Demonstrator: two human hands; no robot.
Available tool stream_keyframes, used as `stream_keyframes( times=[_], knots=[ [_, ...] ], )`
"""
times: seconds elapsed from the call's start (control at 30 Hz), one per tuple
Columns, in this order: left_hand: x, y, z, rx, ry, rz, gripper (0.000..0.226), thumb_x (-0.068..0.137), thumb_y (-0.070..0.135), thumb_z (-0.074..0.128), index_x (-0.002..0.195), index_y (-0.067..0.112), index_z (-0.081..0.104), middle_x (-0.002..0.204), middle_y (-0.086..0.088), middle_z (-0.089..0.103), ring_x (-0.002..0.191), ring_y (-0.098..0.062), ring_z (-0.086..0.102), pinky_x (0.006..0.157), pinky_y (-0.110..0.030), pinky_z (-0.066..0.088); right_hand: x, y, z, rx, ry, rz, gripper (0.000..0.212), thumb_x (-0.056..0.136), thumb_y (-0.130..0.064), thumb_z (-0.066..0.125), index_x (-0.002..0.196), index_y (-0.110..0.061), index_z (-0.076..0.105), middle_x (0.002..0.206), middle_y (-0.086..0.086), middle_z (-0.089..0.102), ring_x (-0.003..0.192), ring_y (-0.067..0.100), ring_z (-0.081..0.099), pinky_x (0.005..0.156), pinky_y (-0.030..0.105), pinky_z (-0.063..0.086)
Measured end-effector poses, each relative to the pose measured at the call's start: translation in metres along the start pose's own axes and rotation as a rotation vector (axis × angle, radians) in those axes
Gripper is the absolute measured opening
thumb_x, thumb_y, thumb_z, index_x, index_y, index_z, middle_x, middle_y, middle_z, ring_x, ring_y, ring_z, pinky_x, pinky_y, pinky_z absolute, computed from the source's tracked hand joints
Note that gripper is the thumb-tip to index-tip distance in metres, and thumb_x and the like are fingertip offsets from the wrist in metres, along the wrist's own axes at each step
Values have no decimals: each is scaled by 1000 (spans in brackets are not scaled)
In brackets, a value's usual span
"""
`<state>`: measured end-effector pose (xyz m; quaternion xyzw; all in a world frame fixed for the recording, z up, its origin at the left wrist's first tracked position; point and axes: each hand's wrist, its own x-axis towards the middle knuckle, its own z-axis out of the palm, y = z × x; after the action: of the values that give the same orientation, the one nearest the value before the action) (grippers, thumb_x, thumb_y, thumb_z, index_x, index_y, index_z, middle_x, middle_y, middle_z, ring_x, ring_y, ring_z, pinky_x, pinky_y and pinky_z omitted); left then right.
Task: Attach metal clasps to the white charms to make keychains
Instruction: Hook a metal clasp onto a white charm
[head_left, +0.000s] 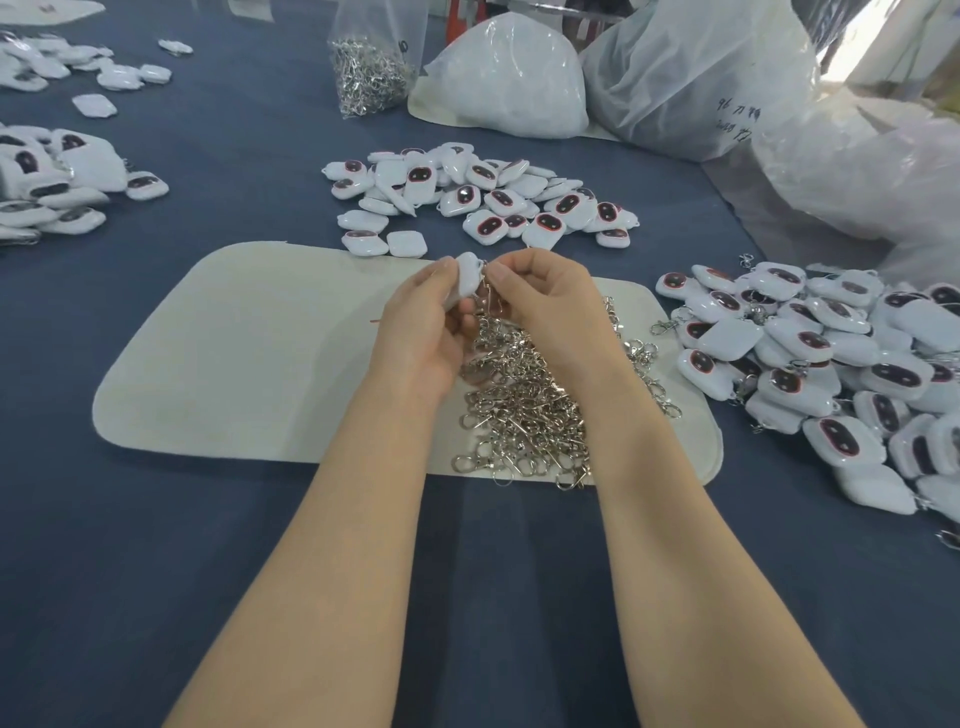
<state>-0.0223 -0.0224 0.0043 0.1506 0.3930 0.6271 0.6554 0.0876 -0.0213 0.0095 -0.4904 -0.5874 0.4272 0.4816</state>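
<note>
left hand (431, 317) is pinching a white charm (466, 275) up above the cream mat (260, 353), and the right hand (540, 306) is pinching a metal clasp (488, 304) right against its edge. charm looks light, hard and glossy, so probably slippery; i'd grip it by the flat faces and keep the loop end free. clasp is small, stiff and fiddly, best held by its body. loose pile of clasps (524, 410) sits just below on the mat, with more charms (478, 197) behind.
</note>
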Motion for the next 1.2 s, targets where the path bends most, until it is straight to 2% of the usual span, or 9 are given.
stream_keyframes(
  times=[0.17,0.3,0.37,0.53,0.67,0.77,0.9,1.0,1.2],
  knots=[
    [-1,-3,1,90,35,82,15,96,14,52,110,11,55,65,1,54,43,-3,46,42,-15,40,1,0,-1,-69,-2,0,9,93,-12,58,86,-10,64,66,-1,63,60,9,54,65,26,49],
    [-8,-8,2,622,78,612,16,93,12,55,104,22,51,86,13,54,68,3,53,66,-15,45,2,0,-1,-210,-6,42,13,94,-17,57,86,-9,63,64,-4,64,58,11,56,70,38,51],
    [-15,-12,3,845,8,828,16,93,13,54,103,25,49,86,19,53,72,7,53,65,-9,41,2,0,-3,-226,-6,58,19,94,-18,56,80,-6,63,61,0,61,59,15,54,69,40,50],
    [-14,-14,3,1036,-78,970,18,95,18,51,113,15,53,100,12,56,88,-11,53,74,-26,43,4,1,-10,250,-53,247,21,96,-7,50,96,11,59,87,19,53,79,25,49,73,38,45],
    [-16,-15,4,1044,-94,1004,17,96,19,51,112,18,54,99,14,57,86,-4,53,73,-21,43,5,-3,-10,444,-36,377,7,93,-5,53,92,-3,60,77,9,53,61,13,50,55,23,45],
    [-14,-12,5,801,-5,865,13,94,17,54,103,25,51,86,18,55,71,8,53,66,-14,44,4,-2,-8,373,-7,248,17,94,-7,55,79,-8,63,68,3,56,58,12,53,55,23,48],
    [-2,-2,1,333,68,343,7,95,15,54,102,15,55,77,2,57,49,-2,52,51,-18,44,1,-3,-1,-33,-10,37,7,90,-11,62,88,-17,62,72,-3,64,65,9,56,68,31,49],
    [-1,1,0,43,44,68,14,96,14,52,85,9,58,52,2,53,37,-3,46,40,-15,38,-1,-5,3,-170,-2,-54,13,89,-9,62,91,-21,59,83,-7,62,79,8,58,78,23,50],
    [-4,5,1,-146,9,-88,12,95,14,53,86,6,55,46,0,53,33,-3,43,36,-13,37,-3,-6,5,-196,52,-123,9,88,-8,64,92,-15,61,86,-5,64,86,10,61,84,24,51]
  ],
)
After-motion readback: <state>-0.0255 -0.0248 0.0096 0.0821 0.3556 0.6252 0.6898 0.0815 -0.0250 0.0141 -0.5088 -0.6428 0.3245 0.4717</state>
